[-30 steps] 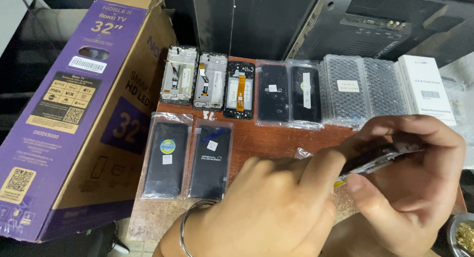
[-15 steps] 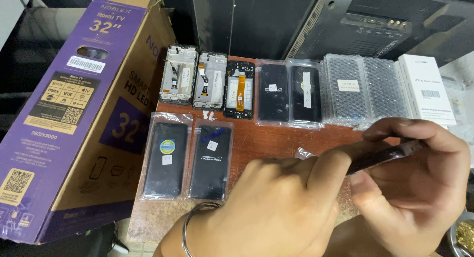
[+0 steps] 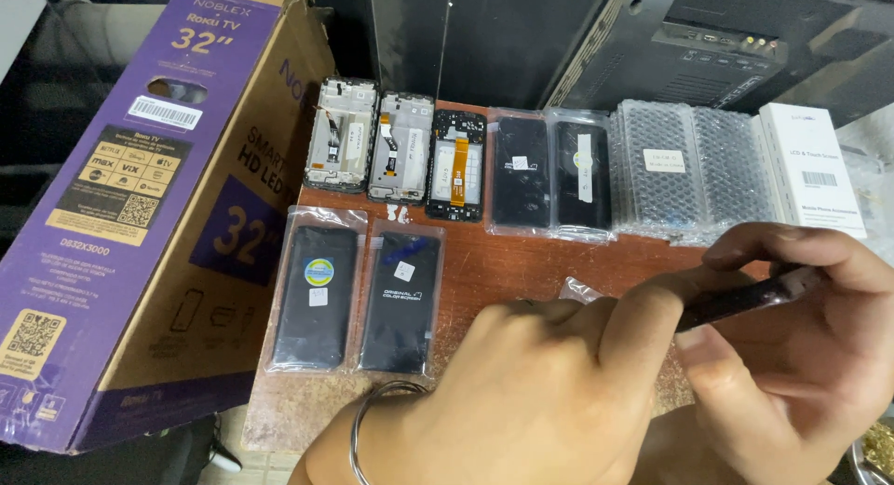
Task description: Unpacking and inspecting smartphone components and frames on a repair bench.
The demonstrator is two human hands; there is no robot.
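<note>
Nearest, at 6 o'clock: left hand (image 3: 531, 392), metal bangle (image 3: 358, 429) on the wrist, fingers curled, thumb and forefinger pinching the near end of a thin dark phone part (image 3: 745, 299). Right hand (image 3: 801, 355) at 4 o'clock, closed round the same part from the far end, forefinger arched over its top edge; the part lies edge-on between both hands, above the wooden tabletop (image 3: 521, 262). A scrap of clear wrapping (image 3: 579, 288) shows just beyond the left knuckles. At 8 o'clock, two bagged black phone screens (image 3: 358, 299) lie side by side, flat. Farther, at 12 o'clock, a row along the table's back edge: three bare screen frames (image 3: 396, 145), two bagged dark screens (image 3: 549, 173), two bubble-wrapped parcels (image 3: 689, 168), a white box (image 3: 812, 168) at 2 o'clock. At 9 o'clock, a purple television carton (image 3: 140, 196) leans against the table. Dark television backs (image 3: 652, 38) stand farthest.
</note>
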